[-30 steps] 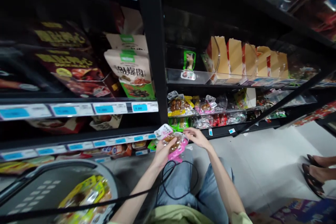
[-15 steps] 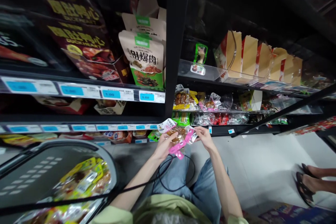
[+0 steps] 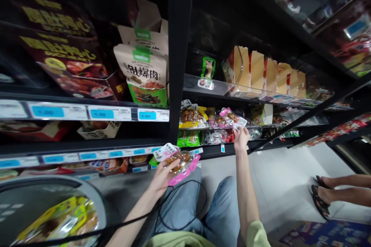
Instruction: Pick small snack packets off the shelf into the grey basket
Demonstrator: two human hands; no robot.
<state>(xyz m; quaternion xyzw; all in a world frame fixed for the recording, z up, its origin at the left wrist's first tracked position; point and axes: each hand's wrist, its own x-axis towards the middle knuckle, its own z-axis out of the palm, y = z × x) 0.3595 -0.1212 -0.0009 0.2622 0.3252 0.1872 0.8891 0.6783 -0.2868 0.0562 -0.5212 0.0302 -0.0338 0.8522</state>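
Note:
My left hand (image 3: 162,177) is closed round pink-edged snack packets (image 3: 181,162) with brown food showing through clear plastic, held above my knees; I cannot tell how many. Out at the low shelf, my right hand (image 3: 241,139) pinches the silvery end of another pink-edged snack packet (image 3: 232,116). This packet lies over the front of a shelf row, beside similar pink packets (image 3: 215,120). Yellow-edged packets (image 3: 193,115) sit to their left, and green packets (image 3: 188,138) are on the level below.
A grey basket (image 3: 98,197) with yellow packets (image 3: 66,218) stands at lower left. A black shelf post (image 3: 178,46) divides the shelves. Opened cardboard boxes (image 3: 256,71) line the right shelf. A black cable (image 3: 136,222) crosses my lap. Another person's sandalled feet (image 3: 321,200) are at right.
My right hand has moved away from my left hand, forward and right to the low shelf, with a packet at its fingertips. My left hand keeps its packets. The view has shifted right.

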